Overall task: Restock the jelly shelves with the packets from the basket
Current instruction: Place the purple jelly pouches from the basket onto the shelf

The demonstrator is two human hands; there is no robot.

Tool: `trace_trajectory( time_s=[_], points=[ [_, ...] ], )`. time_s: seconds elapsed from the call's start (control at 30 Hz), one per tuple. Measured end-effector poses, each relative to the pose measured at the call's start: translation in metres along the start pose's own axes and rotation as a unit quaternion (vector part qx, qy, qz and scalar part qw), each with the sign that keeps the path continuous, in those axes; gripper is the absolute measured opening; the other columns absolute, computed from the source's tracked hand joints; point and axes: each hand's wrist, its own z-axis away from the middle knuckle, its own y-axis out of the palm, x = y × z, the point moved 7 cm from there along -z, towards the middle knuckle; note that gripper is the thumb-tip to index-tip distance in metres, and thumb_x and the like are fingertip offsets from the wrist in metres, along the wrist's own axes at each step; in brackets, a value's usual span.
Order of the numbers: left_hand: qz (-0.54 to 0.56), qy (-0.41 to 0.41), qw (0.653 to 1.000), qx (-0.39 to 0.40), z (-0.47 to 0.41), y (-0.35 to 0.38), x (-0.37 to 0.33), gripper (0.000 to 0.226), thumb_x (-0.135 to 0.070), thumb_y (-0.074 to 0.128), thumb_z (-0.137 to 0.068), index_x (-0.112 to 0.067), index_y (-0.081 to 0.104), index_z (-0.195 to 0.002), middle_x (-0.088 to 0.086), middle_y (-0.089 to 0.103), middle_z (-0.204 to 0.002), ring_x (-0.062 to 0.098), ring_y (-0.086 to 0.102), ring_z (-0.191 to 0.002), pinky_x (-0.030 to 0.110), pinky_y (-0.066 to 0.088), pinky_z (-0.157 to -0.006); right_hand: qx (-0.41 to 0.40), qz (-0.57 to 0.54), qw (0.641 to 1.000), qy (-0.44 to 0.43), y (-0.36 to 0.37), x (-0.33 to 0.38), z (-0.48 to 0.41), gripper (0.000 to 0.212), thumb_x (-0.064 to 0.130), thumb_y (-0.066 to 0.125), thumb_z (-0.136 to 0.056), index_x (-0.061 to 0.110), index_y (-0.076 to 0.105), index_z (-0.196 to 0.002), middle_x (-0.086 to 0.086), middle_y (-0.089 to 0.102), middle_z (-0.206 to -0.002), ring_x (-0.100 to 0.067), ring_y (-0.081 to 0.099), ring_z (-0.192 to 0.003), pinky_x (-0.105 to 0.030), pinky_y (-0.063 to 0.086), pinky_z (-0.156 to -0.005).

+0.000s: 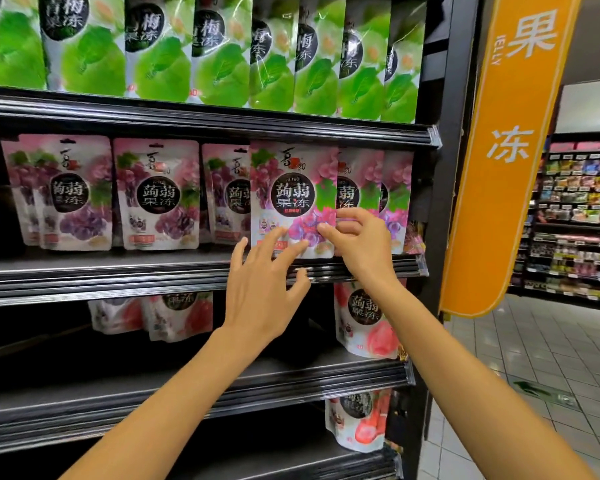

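Both my bare forearms reach up and forward from the bottom of view, drawing close together at the hands. My left grip shows its back to me, fingers straight and spread, the tips touching the lower front of a packet. My right grip sits higher, thumb and curled fingers pinching that packet's right edge.

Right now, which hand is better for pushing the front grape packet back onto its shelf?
Probably the right hand: its curled fingers hold the front grape packet by its right edge, so it can steer it. The left hand only touches the packet's lower part with straight fingers.
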Motion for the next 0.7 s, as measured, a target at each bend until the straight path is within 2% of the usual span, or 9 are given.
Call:
trace_trajectory(
  time_s=[0.07, 0.2, 0.37, 0.47, 0.53, 0.63, 0.7],
  points=[
    [0.003, 0.001, 1.0, -0.002, -0.002, 0.001, 0.0, 0.041, -0.037, 0.052, -0.092, -0.036, 0.054, -0.133, -0.002, 0.043, -0.146, 0.018, 0.057, -0.115, 0.043, 0.013, -0.12, 0.0, 0.023, 1.0, -0.008, -0.004, -0.002, 0.001, 0.043, 0.032, 0.08, -0.08, 0.009, 0.067, -0.114, -0.004, 0.074, -0.087, -0.012, 0.071, -0.079, -0.026, 0.059, -0.075],
    [0.014, 0.004, 1.0, 0.006, -0.004, 0.007, -0.003, 0.04, -0.037, 0.051, -0.093, -0.033, 0.056, -0.133, -0.001, 0.043, -0.146, 0.018, 0.054, -0.12, 0.044, 0.014, -0.121, -0.018, 0.059, 0.997, -0.048, -0.01, 0.001, 0.003, 0.032, 0.028, 0.078, -0.083, 0.007, 0.072, -0.106, 0.001, 0.073, -0.082, -0.001, 0.068, -0.075, -0.007, 0.051, -0.067],
    [0.026, -0.001, 1.0, 0.01, -0.007, 0.012, -0.006, 0.04, -0.039, 0.049, -0.094, -0.03, 0.058, -0.132, -0.001, 0.043, -0.146, 0.018, 0.048, -0.127, 0.043, 0.012, -0.121, -0.023, 0.05, 0.997, -0.053, -0.016, -0.001, 0.006, 0.022, 0.027, 0.076, -0.084, 0.012, 0.071, -0.1, 0.005, 0.072, -0.081, 0.004, 0.067, -0.072, -0.005, 0.048, -0.065],
    [0.031, -0.002, 1.0, 0.005, -0.008, 0.011, -0.006, 0.04, -0.039, 0.049, -0.094, -0.031, 0.059, -0.131, -0.002, 0.045, -0.145, 0.017, 0.044, -0.13, 0.043, 0.011, -0.121, -0.106, 0.057, 0.991, -0.058, -0.034, -0.002, 0.008, 0.018, 0.027, 0.074, -0.086, 0.018, 0.068, -0.1, 0.013, 0.067, -0.084, 0.0, 0.064, -0.081, -0.016, 0.052, -0.073],
    [0.043, -0.003, 0.999, 0.002, -0.007, 0.01, -0.006, 0.039, -0.038, 0.052, -0.093, -0.031, 0.059, -0.131, -0.003, 0.044, -0.145, 0.018, 0.041, -0.131, 0.042, 0.014, -0.12, -0.16, 0.076, 0.983, -0.037, -0.046, -0.007, 0.008, 0.024, 0.03, 0.071, -0.087, 0.02, 0.063, -0.107, 0.009, 0.066, -0.091, -0.007, 0.063, -0.089, -0.028, 0.052, -0.078],
    [0.063, -0.004, 0.998, 0.002, -0.007, 0.009, -0.006, 0.041, -0.036, 0.053, -0.093, -0.031, 0.056, -0.134, -0.004, 0.034, -0.152, 0.018, 0.034, -0.137, 0.039, 0.019, -0.117, -0.154, 0.145, 0.977, 0.005, -0.047, -0.019, 0.01, 0.037, 0.041, 0.066, -0.089, 0.024, 0.055, -0.119, 0.007, 0.063, -0.111, -0.013, 0.059, -0.105, -0.04, 0.05, -0.087],
    [0.065, -0.009, 0.998, 0.009, -0.008, 0.01, -0.007, 0.043, -0.036, 0.053, -0.093, -0.032, 0.054, -0.136, -0.005, 0.028, -0.156, 0.018, 0.037, -0.135, 0.041, 0.021, -0.118, -0.138, 0.167, 0.976, 0.023, -0.043, -0.026, 0.012, 0.043, 0.046, 0.065, -0.089, 0.025, 0.051, -0.124, 0.009, 0.063, -0.113, -0.015, 0.06, -0.103, -0.045, 0.048, -0.089]
  ],
)
